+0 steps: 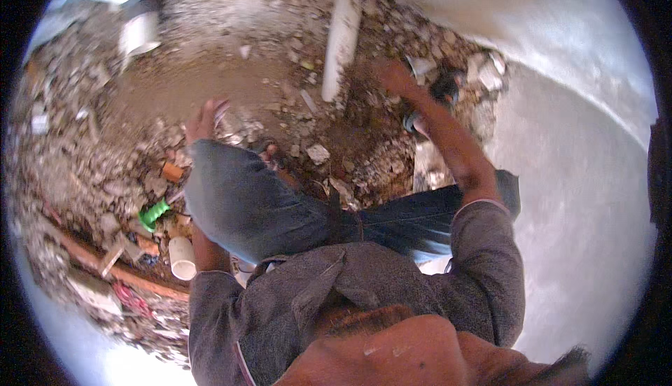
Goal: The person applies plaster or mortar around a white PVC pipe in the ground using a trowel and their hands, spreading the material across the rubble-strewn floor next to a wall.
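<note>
A white plastic pipe [341, 46], smeared with dirt, rises from the loose soil ahead of me. To its right, my right hand [396, 78] reaches down to the dug earth. Motion blurs its fingers, so whether it grips anything is unclear. My left hand [204, 121] shows beyond my left knee, fingers stretched out over the rubble and nothing visible in them. Beside that knee lies a tool with a green handle [154, 214]; its far end is partly hidden by my leg. A short white pipe piece or cup [183, 258] sits by my left forearm.
Broken stones and brick bits [172, 171] cover the ground. Another white pipe end [140, 34] stands at the far left. A long reddish beam [91, 251] and a red cord [133, 299] lie at the left. A pale wall [567, 176] borders my right side.
</note>
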Demonstrator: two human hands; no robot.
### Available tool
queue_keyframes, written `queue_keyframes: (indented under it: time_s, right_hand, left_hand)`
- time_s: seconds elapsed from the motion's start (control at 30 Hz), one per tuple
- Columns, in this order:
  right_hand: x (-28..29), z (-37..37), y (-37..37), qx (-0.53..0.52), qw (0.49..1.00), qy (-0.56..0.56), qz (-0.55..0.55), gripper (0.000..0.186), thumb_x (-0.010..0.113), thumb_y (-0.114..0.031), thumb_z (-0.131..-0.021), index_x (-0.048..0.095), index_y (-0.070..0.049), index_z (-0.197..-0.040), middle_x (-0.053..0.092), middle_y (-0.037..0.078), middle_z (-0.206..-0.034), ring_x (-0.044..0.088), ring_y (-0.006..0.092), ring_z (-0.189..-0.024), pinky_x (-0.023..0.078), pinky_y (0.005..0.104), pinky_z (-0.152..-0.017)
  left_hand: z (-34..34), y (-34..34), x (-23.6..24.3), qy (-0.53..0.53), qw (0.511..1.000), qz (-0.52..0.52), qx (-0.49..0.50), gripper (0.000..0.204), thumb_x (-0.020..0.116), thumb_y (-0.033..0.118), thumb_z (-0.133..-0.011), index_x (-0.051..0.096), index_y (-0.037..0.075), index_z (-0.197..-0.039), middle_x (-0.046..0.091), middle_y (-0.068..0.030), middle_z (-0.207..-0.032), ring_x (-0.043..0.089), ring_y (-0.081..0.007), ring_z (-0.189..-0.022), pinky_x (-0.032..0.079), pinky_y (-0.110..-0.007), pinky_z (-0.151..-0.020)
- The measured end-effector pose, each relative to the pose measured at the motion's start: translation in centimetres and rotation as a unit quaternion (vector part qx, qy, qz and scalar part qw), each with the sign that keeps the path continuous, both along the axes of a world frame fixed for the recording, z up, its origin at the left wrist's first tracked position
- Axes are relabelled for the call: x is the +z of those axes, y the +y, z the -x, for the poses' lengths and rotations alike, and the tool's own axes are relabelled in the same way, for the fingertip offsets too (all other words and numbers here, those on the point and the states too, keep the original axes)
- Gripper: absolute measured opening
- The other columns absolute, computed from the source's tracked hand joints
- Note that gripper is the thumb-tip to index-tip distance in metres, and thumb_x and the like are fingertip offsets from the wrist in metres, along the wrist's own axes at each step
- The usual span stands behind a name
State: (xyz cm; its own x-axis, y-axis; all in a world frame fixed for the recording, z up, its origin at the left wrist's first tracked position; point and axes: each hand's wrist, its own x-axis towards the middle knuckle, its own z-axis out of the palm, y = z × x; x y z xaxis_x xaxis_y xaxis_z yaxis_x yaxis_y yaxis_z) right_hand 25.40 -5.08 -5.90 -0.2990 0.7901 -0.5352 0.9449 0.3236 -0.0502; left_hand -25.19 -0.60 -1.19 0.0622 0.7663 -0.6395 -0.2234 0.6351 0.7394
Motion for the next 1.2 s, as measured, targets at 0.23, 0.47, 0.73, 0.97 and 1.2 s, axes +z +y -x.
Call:
queue_keyframes:
  time_s: [0.23, 0.47, 0.73, 0.97, 1.2]
  right_hand:
    - [21.5, -16.1, -8.9, -0.258, 0.868, -0.216, 0.364, 0.026, 0.05, -0.025, -0.085, 0.062, -0.003, -0.081, 0.064, 0.018, -0.08, 0.062, 0.03, -0.071, 0.048, 0.0428, -0.064]
    - [11.3, -10.5, -13.0, -0.393, 0.832, -0.195, 0.34, 0.023, 0.051, -0.019, -0.085, 0.056, -0.006, -0.103, 0.058, 0.016, -0.106, 0.054, 0.023, -0.103, 0.045, 0.04, -0.082]
    - [4.8, -7.0, -9.8, -0.341, 0.894, -0.205, 0.208, 0.032, 0.054, -0.019, -0.082, 0.052, -0.005, -0.11, 0.052, 0.018, -0.113, 0.049, 0.0282, -0.108, 0.041, 0.0431, -0.087]
    - [12.4, 2.1, -25.4, -0.415, 0.902, -0.118, -0.003, 0.041, 0.056, -0.018, -0.079, 0.048, -0.005, -0.117, 0.047, 0.021, -0.119, 0.044, 0.0328, -0.113, 0.037, 0.0459, -0.092]
    - [16.5, 0.7, -43.2, -0.546, 0.804, -0.179, -0.152, 0.05, 0.059, -0.018, -0.076, 0.044, -0.005, -0.123, 0.042, 0.023, -0.125, 0.039, 0.0374, -0.117, 0.034, 0.0486, -0.096]
  left_hand:
    - [-11.6, 6.2, -5.3, 0.082, 0.897, -0.183, -0.395, 0.039, 0.051, 0.036, -0.09, 0.058, 0.005, -0.113, 0.062, -0.0142, -0.106, 0.058, -0.02, -0.098, 0.043, -0.032, -0.086]
    - [-14.7, 6.6, -8.7, 0.054, 0.897, -0.16, -0.408, 0.038, 0.051, 0.036, -0.09, 0.058, 0.007, -0.113, 0.062, -0.0108, -0.106, 0.059, -0.0213, -0.095, 0.044, -0.033, -0.084]
    - [-13.1, 5.1, -8.6, -0.024, 0.925, -0.069, -0.372, 0.036, 0.052, 0.034, -0.09, 0.057, 0.008, -0.113, 0.061, -0.0092, -0.105, 0.056, -0.0198, -0.1, 0.045, -0.032, -0.082]
    - [-15.6, 14.1, -8.9, -0.039, 0.852, -0.161, -0.496, 0.036, 0.051, 0.033, -0.09, 0.055, 0.007, -0.115, 0.059, -0.01, -0.11, 0.052, -0.0206, -0.108, 0.044, -0.033, -0.085]
    - [-20.3, 19.4, 2.8, 0.154, 0.687, -0.301, -0.644, 0.045, 0.049, 0.038, -0.091, 0.049, 0.005, -0.121, 0.054, -0.0131, -0.122, 0.05, -0.0233, -0.114, 0.036, -0.034, -0.097]
